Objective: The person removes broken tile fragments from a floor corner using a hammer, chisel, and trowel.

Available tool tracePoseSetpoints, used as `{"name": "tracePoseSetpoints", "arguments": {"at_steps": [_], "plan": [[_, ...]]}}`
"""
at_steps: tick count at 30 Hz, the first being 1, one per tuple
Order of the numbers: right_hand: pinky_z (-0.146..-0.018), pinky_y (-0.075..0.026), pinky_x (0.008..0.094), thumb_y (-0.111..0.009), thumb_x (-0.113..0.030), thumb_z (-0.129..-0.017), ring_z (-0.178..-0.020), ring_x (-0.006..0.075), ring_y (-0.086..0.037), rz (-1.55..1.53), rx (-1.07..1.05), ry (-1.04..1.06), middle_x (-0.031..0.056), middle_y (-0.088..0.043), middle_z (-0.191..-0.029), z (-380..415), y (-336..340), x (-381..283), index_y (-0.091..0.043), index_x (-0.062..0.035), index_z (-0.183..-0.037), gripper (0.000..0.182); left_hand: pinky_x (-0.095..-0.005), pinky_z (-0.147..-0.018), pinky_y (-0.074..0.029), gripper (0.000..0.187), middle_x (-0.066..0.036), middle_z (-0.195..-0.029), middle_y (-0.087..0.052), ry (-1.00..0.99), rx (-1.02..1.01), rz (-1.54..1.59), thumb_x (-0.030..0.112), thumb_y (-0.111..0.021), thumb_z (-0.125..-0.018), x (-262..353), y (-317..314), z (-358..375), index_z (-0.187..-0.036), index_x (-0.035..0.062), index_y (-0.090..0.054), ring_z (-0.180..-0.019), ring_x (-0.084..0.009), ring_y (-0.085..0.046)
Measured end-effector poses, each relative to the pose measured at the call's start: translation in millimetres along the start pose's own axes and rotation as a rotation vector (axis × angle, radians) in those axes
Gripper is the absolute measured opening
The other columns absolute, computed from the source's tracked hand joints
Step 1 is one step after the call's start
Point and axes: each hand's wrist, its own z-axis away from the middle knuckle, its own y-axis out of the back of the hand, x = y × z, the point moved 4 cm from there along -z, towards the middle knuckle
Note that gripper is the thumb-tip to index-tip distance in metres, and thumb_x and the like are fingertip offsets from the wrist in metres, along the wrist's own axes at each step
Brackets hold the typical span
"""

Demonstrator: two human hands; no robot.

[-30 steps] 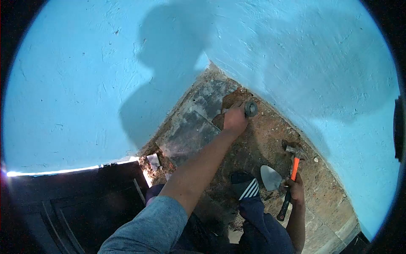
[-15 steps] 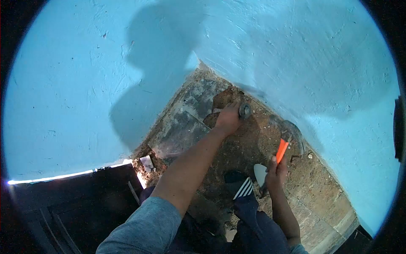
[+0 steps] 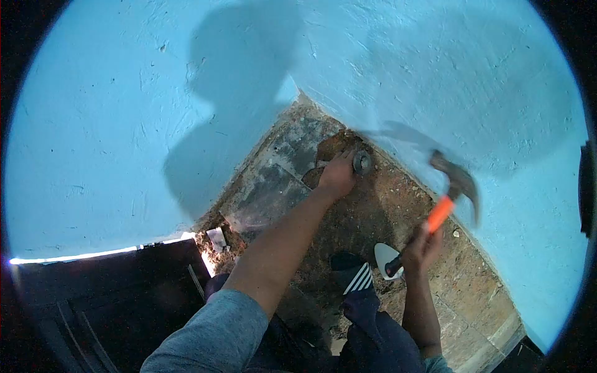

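Note:
My left hand [image 3: 339, 175] is closed around a chisel whose round, worn metal end [image 3: 362, 163] points up at me; its lower part is hidden by the hand. It is held at the broken edge of a grey floor tile [image 3: 273, 186], near the wall corner. In my right hand [image 3: 423, 250] is a claw hammer [image 3: 441, 214] with an orange and black handle. The hammer's head is raised close to the right wall, apart from the chisel, and blurred by motion.
Blue walls [image 3: 112, 124] meet at the corner ahead. Brown rubble [image 3: 398, 193] covers the stripped floor. A white pointed blade-like piece [image 3: 385, 256] lies beside my striped shoe [image 3: 357, 276]. A dark panelled door [image 3: 112, 298] stands at lower left, near a pale fragment [image 3: 216, 239].
My right hand has lifted the hammer up and to the right, away from the floor. My left hand and the chisel have stayed in place.

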Motion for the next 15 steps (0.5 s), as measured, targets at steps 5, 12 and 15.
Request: {"name": "tracePoseSetpoints", "arguments": {"at_steps": [5, 12, 15], "plan": [[-0.048, -0.041, 0.0254, -0.042, -0.034, -0.103, -0.053, 0.0127, -0.049, -0.451, 0.272, 0.383, 0.0046, -0.047, -0.063, 0, 18, -44, -0.047, -0.0048, -0.097, 0.031, -0.0427, -0.112, -0.039, 0.068, -0.02, -0.14, -0.048, 0.042, -0.027, 0.104, 0.026, -0.064, -0.09, 5, 17, 8, -0.145, 0.0001, -0.034, -0.131, -0.0354, -0.045], [-0.056, -0.044, 0.039, -0.053, -0.033, -0.1, -0.062, 0.0226, -0.059, 0.525, -0.358, -0.111, 0.0096, -0.056, -0.068, -8, -53, 52, -0.054, -0.0015, -0.101, 0.032, -0.0424, -0.112, -0.038, 0.069, -0.018, -0.142, -0.047, 0.082, -0.09, 0.07, 0.024, -0.065, -0.09, 11, 26, 5, -0.146, -0.0011, -0.033, -0.132, -0.0337, -0.045], [-0.054, -0.044, 0.0388, -0.052, -0.034, -0.101, -0.059, 0.0205, -0.057, 0.367, -0.312, -0.207, 0.0076, -0.054, -0.067, 0, -37, 66, -0.054, -0.001, -0.101, 0.033, -0.041, -0.114, -0.037, 0.071, -0.017, -0.144, -0.044, 0.072, -0.079, 0.079, 0.024, -0.065, -0.09, 13, 28, 10, -0.147, -0.0009, -0.032, -0.133, -0.0324, -0.044]]}}
